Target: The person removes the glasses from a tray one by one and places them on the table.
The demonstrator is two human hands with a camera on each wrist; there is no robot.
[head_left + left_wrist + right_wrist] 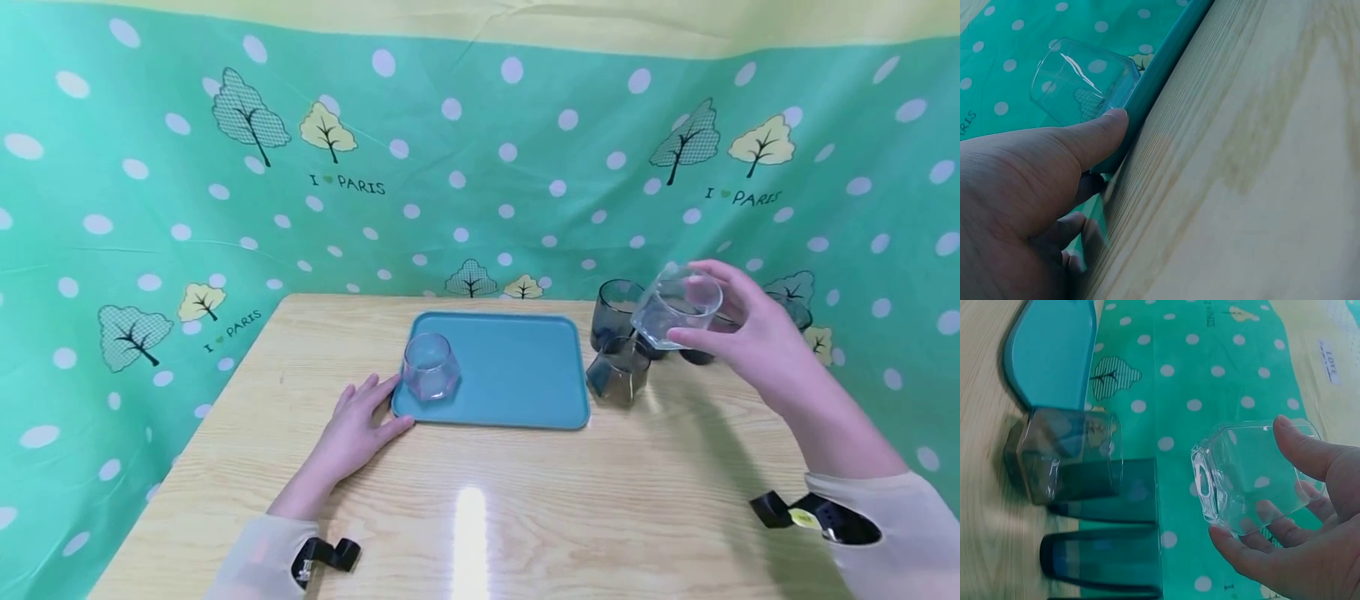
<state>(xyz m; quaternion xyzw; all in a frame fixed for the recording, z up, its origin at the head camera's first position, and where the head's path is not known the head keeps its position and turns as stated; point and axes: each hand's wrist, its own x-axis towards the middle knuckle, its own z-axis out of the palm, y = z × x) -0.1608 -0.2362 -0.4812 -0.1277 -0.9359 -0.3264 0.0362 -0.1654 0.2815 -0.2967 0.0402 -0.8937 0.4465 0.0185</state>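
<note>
A clear drinking glass (678, 312) is held up by my right hand (761, 337) above the right side of the table. In the right wrist view, its thumb and fingers grip the sides of this tilted glass (1244, 472). My left hand (358, 433) touches the left front corner of a blue tray (517, 371), fingers spread. The left wrist view has the thumb on the tray rim (1147, 112). A second clear glass (431, 371) stands upright on the tray's left part, close by that hand.
Right of the tray stand several dark glasses: a brownish one (621, 375) at the front, a grey one (615, 312) behind it, others partly hidden behind the right hand. A green dotted curtain (480, 167) hangs behind the wooden table (570, 500).
</note>
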